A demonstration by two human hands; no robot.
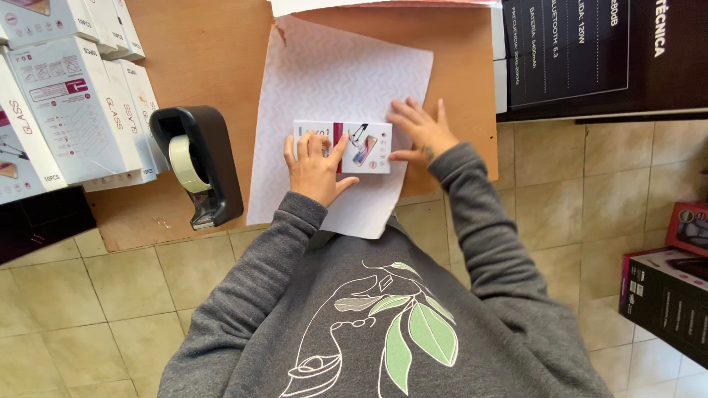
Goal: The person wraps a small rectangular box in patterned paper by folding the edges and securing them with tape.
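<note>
Landmark: paper (332, 81), a white patterned sheet lying flat on the brown board (214, 51), its near edge hanging past the board's edge toward the person. No open containers in view; contents of the closed boxes cannot be seen. Small white box (344, 147) lies flat on the lower middle of the paper, long side across. Left hand (316, 168) rests on the box's left half, fingers spread flat over its top, thumb along the near edge; pressing down, not gripping around it. Right hand (419, 133) sits at the box's right end, fingers spread open on the paper, fingertips touching the box's side; nothing enclosed in it. Left of the paper, just beside its edge: black tape dispenser (199, 162) with a pale roll. Farther left of the paper: stack of white boxes (74, 103) packed side by side on the board. Right of the paper, beyond the board: large dark carton (590, 55). Far right of the paper, on the tiled floor (96, 295): another dark carton with pink trim (667, 302). Nothing lies between hands and box.
</note>
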